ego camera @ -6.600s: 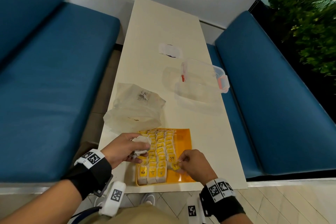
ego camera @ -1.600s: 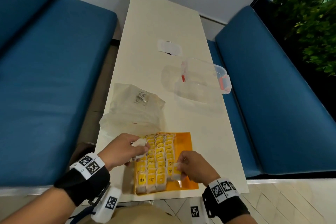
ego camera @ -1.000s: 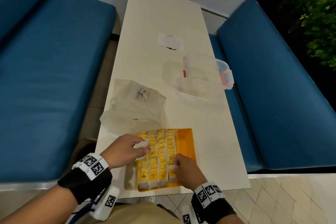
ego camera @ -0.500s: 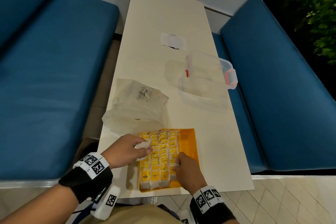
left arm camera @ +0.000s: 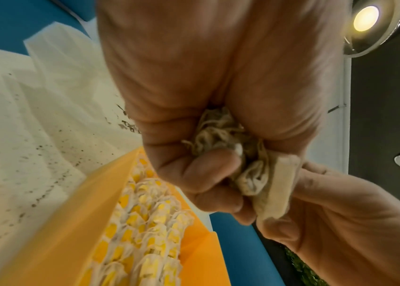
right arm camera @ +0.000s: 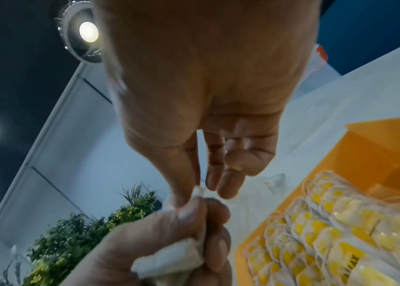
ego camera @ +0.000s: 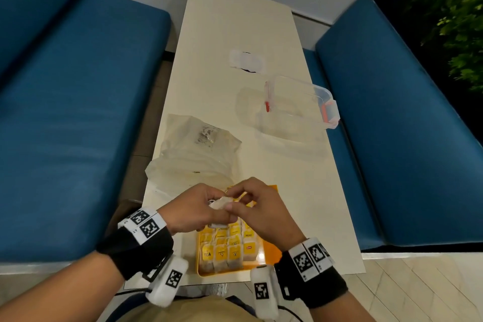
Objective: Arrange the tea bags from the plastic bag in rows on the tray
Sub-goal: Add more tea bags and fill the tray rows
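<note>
Head view: at lower centre the left hand (ego camera: pixel 193 210) grips a bunch of tea bags (ego camera: pixel 220 202); the right hand (ego camera: pixel 257 208) pinches one of them above the orange tray (ego camera: pixel 268 248); four rows of bags fill it, tags reading "TEA" and "RELAX"; one plastic bag (ego camera: pixel 198 154) lies mid-left.

Left wrist view: curled fingers (left arm camera: pixel 209 170) hold bags and tangled strings (left arm camera: pixel 218 133).

Right wrist view: thumb and forefinger nip a bag's corner (right arm camera: pixel 199 192); tray lower right.

Both hands (ego camera: pixel 230 213) hide the far rows of tea bags (ego camera: pixel 226 251) on the orange tray (ego camera: pixel 264 256); most tag lettering is too small to read.
</note>
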The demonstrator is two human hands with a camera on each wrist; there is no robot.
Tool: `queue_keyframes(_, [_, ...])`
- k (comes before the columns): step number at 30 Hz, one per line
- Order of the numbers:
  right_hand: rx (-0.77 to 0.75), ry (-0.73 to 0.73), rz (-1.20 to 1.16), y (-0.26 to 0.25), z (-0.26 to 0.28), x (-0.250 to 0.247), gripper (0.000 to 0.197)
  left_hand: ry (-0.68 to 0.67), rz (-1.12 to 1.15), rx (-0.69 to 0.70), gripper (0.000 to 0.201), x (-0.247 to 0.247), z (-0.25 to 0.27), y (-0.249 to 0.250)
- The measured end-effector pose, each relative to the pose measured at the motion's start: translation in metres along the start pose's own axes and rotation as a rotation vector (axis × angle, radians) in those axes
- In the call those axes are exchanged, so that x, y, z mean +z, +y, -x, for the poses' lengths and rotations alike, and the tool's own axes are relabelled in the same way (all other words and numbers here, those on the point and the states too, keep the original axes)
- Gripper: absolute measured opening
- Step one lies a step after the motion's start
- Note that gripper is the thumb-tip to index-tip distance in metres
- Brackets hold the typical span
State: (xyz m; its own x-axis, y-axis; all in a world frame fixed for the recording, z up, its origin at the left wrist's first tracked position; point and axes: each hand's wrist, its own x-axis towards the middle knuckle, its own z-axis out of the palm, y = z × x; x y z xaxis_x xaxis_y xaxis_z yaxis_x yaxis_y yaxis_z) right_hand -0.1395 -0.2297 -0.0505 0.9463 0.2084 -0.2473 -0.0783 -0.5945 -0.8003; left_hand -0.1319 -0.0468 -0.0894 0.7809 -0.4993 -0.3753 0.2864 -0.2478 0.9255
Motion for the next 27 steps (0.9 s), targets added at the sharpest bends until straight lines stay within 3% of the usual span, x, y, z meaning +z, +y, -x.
queue_keyframes(5, [0.001,0.025,-0.053,0.004,-0.003,-0.004,0.011,-0.002,0.037,0.014,0.01,-0.002,0.0,0.004])
queue_keyframes(12, [-0.025,-0.016,-0.241,0.005,0.003,-0.015,0.025,0.067,0.27,-0.046,0.009,-0.012,0.007,-0.008])
queue_keyframes(21, [-0.041,-0.205,-0.309,0.001,0.006,-0.022,0.032,-0.094,0.431,-0.099,0.012,-0.017,0.005,-0.008])
queue_keyframes(27, [-0.183,-0.027,-0.13,0.009,0.0,-0.025,0.01,-0.049,0.393,-0.126,0.005,-0.018,0.004,-0.01])
